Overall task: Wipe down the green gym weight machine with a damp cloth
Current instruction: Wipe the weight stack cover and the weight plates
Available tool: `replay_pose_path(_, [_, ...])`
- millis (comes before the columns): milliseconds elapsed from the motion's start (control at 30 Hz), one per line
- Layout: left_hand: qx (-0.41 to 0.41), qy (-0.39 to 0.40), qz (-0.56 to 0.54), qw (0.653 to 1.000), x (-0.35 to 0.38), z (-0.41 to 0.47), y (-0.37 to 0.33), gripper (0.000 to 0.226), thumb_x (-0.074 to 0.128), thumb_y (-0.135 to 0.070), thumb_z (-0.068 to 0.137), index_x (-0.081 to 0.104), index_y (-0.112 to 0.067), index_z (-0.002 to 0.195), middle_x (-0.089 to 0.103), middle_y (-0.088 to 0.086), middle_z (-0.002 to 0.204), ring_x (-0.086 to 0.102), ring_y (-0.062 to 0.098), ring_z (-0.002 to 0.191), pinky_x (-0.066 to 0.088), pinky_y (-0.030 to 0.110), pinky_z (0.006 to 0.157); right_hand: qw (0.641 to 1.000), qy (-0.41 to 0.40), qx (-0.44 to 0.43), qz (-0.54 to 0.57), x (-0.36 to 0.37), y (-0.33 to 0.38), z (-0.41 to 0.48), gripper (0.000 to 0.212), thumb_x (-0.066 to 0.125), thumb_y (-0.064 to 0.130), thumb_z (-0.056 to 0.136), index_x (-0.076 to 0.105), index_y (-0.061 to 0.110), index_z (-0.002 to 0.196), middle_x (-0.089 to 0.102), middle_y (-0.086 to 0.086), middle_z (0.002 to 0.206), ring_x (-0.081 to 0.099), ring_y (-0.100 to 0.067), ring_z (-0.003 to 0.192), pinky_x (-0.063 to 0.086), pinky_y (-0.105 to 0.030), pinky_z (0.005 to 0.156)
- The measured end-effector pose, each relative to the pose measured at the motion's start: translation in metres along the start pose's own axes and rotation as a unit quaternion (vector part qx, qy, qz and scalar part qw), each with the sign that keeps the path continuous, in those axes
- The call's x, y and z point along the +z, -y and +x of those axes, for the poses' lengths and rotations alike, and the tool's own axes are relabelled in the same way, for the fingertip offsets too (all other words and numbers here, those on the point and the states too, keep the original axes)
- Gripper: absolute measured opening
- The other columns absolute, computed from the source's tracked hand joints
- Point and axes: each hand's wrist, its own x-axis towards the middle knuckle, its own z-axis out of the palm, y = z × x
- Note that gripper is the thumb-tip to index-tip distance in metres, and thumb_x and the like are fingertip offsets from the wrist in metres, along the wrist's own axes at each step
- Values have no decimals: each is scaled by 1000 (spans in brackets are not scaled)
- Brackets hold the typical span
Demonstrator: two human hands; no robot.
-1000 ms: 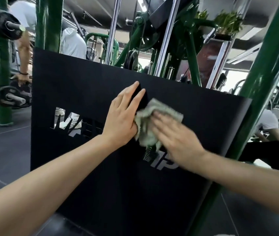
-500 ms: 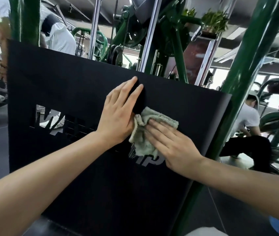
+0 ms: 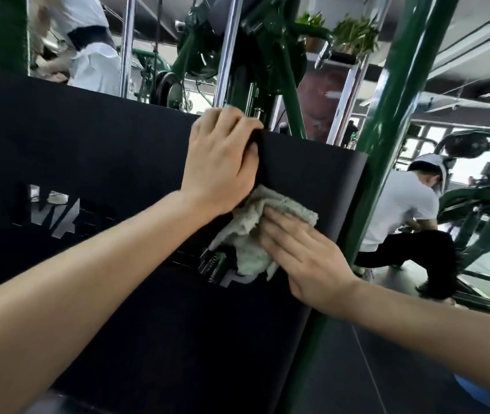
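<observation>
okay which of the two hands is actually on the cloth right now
The right hand: its flat fingers press the cloth against the black panel. The left hand hooks over the panel's top edge instead.

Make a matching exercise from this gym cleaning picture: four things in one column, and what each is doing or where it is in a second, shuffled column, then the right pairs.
Column A
1. left hand
2. right hand
3. cloth
4. green post

Column B
a. lies pale and crumpled against the black panel
b. stands at the panel's right edge
c. curls its fingers over the panel's top edge
d. presses flat fingers on the cloth

Pairs: 1-c, 2-d, 3-a, 4-b
</observation>
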Motion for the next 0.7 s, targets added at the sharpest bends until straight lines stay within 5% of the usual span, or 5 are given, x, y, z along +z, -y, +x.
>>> replay_pose_path(67, [-54,6,-27,998,4,18,-9,21,46,-25,95,64,-16,101,60,-1,106,52,23,108,35,37,102,998,-48,48,-7,-14,-18,19,55,48,-5,87,56,-6,141,49,-22,153,31,-37,153,28,-49,125])
replay_pose_path(200, [-91,20,-29,995,13,26,-18,14,42,-28,91,53,-20,87,56,-6,96,49,16,99,26,31,94,981,-118,156,-15,-39,-49,44,54,51,-2,90,54,-4,144,45,-22,156,33,-34,152,27,-47,126])
replay_pose_path(467, [-135,36,-77,987,5,30,-27,16,40,-23,91,50,-22,78,55,-10,88,50,11,92,26,29,93,999,23,-29,-33,3,-13,-33,65,59,4,75,58,-5,140,47,-23,154,29,-40,153,30,-54,123])
replay_pose_path(700, [-150,52,-101,982,-1,31,-30,16,42,-21,88,53,-21,77,55,-12,87,50,9,90,25,27,94,960,-178,217,15,-46,-57,34,61,45,-11,91,46,-1,151,41,-18,160,28,-33,155,29,-52,124])
